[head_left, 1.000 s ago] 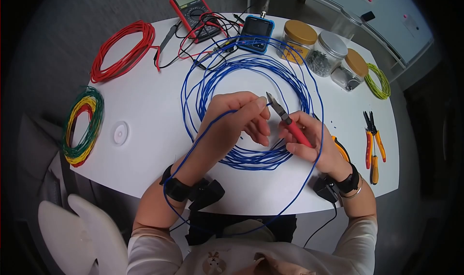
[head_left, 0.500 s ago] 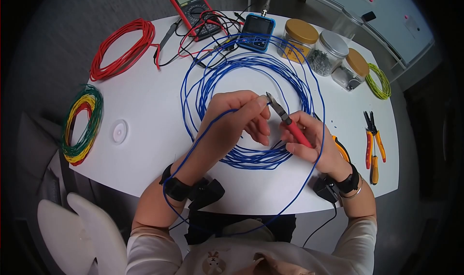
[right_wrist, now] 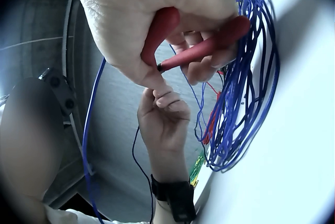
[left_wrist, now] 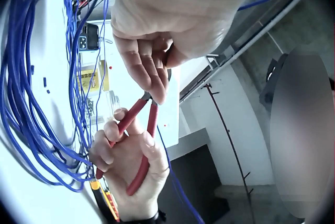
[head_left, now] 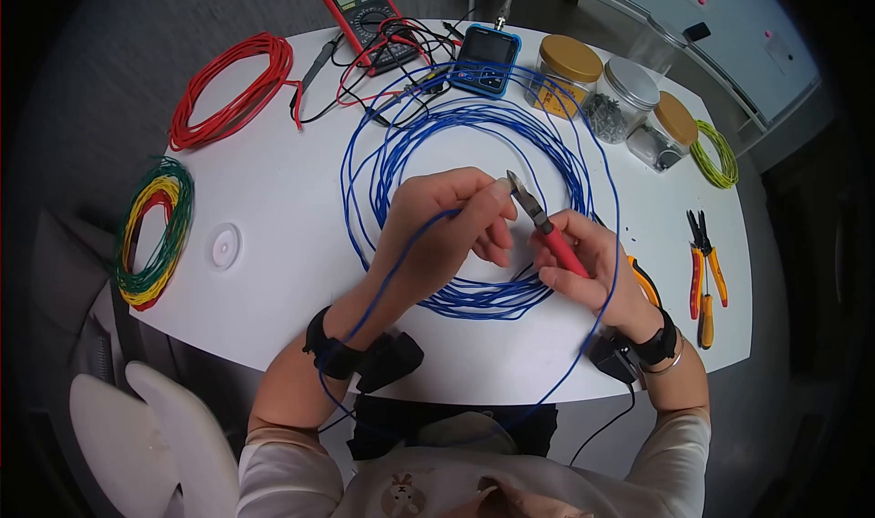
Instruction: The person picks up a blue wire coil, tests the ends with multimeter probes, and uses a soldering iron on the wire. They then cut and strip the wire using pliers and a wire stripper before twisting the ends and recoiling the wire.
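My left hand (head_left: 442, 222) pinches a blue wire (head_left: 398, 256) close to its end between thumb and forefinger. The wire runs back along the left forearm and loops low by the lap. Red-handled diagonal cutters (head_left: 563, 249) are held in my right hand (head_left: 597, 267), its fingers and thumb wrapped around the spread handles (left_wrist: 137, 174). Their metal tips are right at the left fingertips, which hide the wire's end. Beneath both hands lies a large coil of blue wire (head_left: 483, 301) on the white table (head_left: 283, 245).
Behind the coil are a red multimeter (head_left: 367, 26) with tangled leads, a blue handheld meter (head_left: 483, 60) and lidded jars (head_left: 622, 99). Red wire (head_left: 196, 117) and a multicoloured bundle (head_left: 137, 276) lie left, beside a small white disc (head_left: 224, 246). Wire strippers (head_left: 702, 267) lie right.
The left hand has shifted slightly right and away from the body, and the cutters' tips have moved a little with it. The hanging loop of blue wire has swung rightward.
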A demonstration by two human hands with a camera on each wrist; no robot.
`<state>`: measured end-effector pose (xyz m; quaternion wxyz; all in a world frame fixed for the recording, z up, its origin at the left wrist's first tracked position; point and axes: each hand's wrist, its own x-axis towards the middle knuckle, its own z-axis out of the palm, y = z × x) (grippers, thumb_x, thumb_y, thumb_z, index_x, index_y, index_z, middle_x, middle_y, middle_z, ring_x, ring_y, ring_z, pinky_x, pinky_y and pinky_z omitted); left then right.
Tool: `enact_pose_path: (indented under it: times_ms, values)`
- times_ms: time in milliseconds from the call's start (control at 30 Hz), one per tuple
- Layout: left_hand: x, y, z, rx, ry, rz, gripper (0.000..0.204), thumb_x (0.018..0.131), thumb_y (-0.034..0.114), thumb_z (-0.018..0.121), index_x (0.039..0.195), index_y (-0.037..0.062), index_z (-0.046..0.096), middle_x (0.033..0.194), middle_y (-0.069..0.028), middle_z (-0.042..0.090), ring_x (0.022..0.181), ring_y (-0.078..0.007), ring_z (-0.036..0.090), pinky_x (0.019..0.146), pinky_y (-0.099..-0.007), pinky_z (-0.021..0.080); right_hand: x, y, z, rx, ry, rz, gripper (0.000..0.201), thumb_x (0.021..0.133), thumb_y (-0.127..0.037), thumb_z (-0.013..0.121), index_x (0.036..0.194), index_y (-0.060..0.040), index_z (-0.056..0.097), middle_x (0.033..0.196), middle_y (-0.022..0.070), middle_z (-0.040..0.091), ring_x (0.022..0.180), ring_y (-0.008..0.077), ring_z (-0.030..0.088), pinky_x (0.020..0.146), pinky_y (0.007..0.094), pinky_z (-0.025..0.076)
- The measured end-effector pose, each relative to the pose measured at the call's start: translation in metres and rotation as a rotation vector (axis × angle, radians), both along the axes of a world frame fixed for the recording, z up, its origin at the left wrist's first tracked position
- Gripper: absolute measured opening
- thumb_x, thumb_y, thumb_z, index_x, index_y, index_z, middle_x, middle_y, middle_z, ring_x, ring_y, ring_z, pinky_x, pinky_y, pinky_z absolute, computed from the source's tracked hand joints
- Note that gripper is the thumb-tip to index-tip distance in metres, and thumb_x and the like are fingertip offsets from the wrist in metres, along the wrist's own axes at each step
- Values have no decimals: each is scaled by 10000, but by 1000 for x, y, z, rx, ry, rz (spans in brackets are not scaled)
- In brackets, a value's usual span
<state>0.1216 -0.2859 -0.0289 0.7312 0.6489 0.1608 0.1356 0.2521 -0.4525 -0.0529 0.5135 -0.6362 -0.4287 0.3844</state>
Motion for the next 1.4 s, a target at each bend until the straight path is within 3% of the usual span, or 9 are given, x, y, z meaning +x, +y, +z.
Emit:
enact_pose_path:
  times_ms: [400,733,833,933,1033,1167,1200,1333,1400]
  values:
    - [-4,1,0,257,-91,39,193,881,108,526,802,-39,624,631,-73,615,554,-109,626,516,-197,498,0,1,8,10,122,-31,393,696,-71,680,1056,0,538,876,41,585,807,85,546,750,205,416]
    - [-6,9,7,92,-84,-29,217,885,116,505,794,-46,618,630,-96,614,553,-151,635,525,-213,507,-3,1,8,37,104,-51,399,688,-99,665,1053,-4,535,871,36,578,769,88,541,684,195,414]
    - [-10,14,6,109,-128,56,216,884,122,503,798,-41,615,627,-95,612,558,-157,633,539,-226,509,23,-8,10,234,296,-368,389,704,-179,624,1037,0,533,834,17,553,703,74,512,582,183,385]
    - [-9,22,11,35,-136,100,218,893,135,494,836,-34,619,631,-84,615,564,-142,622,563,-229,509,38,-24,29,195,-113,-440,424,686,-204,588,1046,12,530,814,10,522,674,62,471,563,172,373]
    - [-2,13,4,142,-106,72,229,901,145,492,857,-35,626,638,-82,617,571,-132,619,573,-225,508,25,-25,27,2,3,-312,419,652,-72,623,1055,16,552,829,18,535,743,79,498,695,198,413]
    - [0,12,1,155,-87,67,246,910,160,495,906,-41,636,652,-76,620,587,-123,619,579,-218,503,36,-37,28,-83,-735,-217,423,644,-67,640,1054,13,575,846,125,580,739,202,542,738,287,448]
    - [1,11,1,159,-77,69,246,912,160,493,913,-40,637,656,-74,619,588,-123,618,582,-217,501,37,-42,28,-61,-778,-259,417,627,-58,639,1035,7,587,894,161,597,783,276,568,754,339,460]
    - [1,10,1,171,-58,80,248,919,160,487,929,-34,641,671,-68,616,599,-120,616,594,-211,492,53,-65,41,-280,-1194,-339,445,625,-70,646,1062,-12,585,988,154,604,912,294,580,821,355,458]
    - [1,9,-1,189,-54,85,257,927,170,486,934,-36,639,684,-63,614,615,-118,615,603,-207,483,70,-81,38,-375,-1183,-369,450,627,-73,650,1068,-14,587,995,155,605,922,294,580,819,355,460]
